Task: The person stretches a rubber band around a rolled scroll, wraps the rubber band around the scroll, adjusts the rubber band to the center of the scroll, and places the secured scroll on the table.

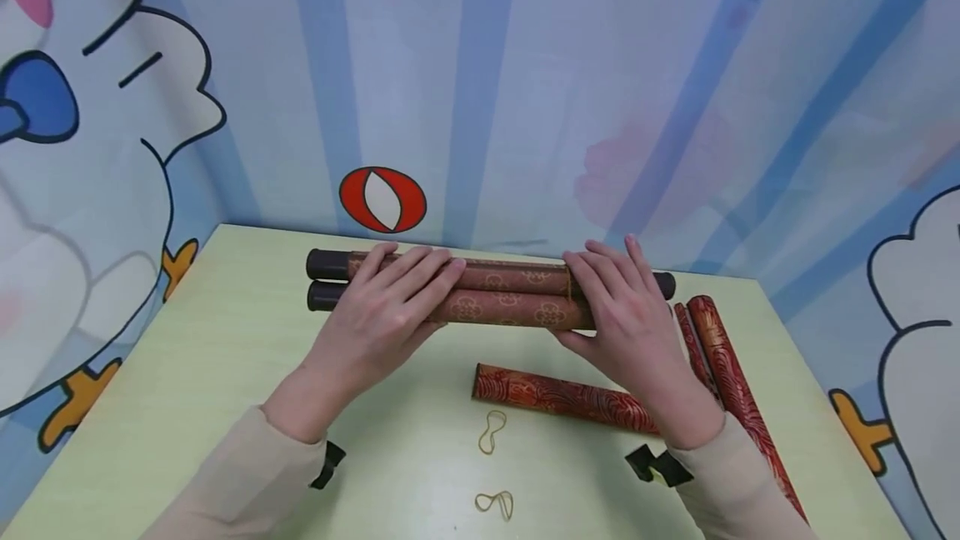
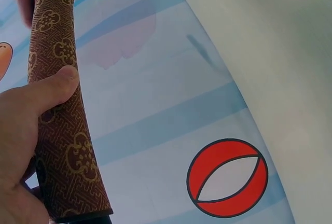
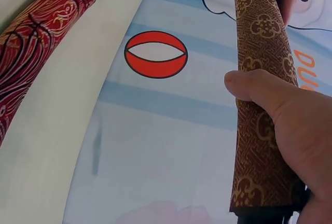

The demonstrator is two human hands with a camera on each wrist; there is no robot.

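Two brown scrolls with gold flower patterns and black end knobs lie side by side, raised above the table: a far scroll (image 1: 498,276) and a near scroll (image 1: 506,308). My left hand (image 1: 393,302) grips them toward their left ends, fingers over the top. Toward the right ends, my right hand (image 1: 626,315) holds them the same way. In the left wrist view the thumb (image 2: 65,81) lies along a scroll's side; the right wrist view shows the other thumb (image 3: 241,85) likewise. A thin yellowish band (image 1: 569,282) crosses the far scroll beside my right fingers.
Two loose rubber bands, a farther one (image 1: 491,432) and a nearer one (image 1: 495,505), lie on the pale table (image 1: 405,473). A red patterned roll (image 1: 555,398) lies partly under my right forearm. More red rolls (image 1: 731,365) lie at the right. A printed cloth backdrop (image 1: 480,107) stands behind.
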